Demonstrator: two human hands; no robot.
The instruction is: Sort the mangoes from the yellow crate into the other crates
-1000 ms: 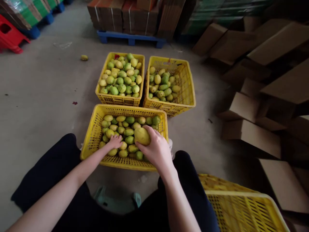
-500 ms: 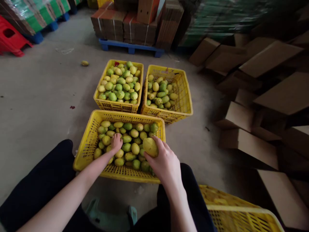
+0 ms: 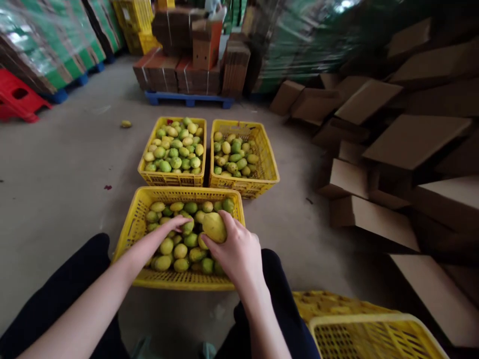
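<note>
My right hand [image 3: 239, 249] is closed around a yellow lemon [image 3: 214, 228], held above the near yellow crate [image 3: 127, 234]. Lower in the same crate, my left hand [image 3: 180, 223] curls its fingers over a greenish lemon [image 3: 187, 227], which sits against the fingertips and thumb. Around both hands lie many yellow and green lemons [image 3: 181, 251], which partly cover the crate's floor. My right hand hides some of the fruit at the crate's right side.
Beyond stand a heaped lemon crate [image 3: 172, 178] and a part-filled one [image 3: 267, 154]. Another yellow crate [image 3: 370, 319] is at my lower right. Cardboard boxes [image 3: 385, 224] pile up on the right. A loose fruit [image 3: 126, 123] lies on the floor; a red stool [image 3: 22, 99] stands left.
The view has tilted up and shifted slightly right. My left hand has moved right across the fruit and now has a greenish lemon in its fingers. My right hand keeps its yellow lemon.
</note>
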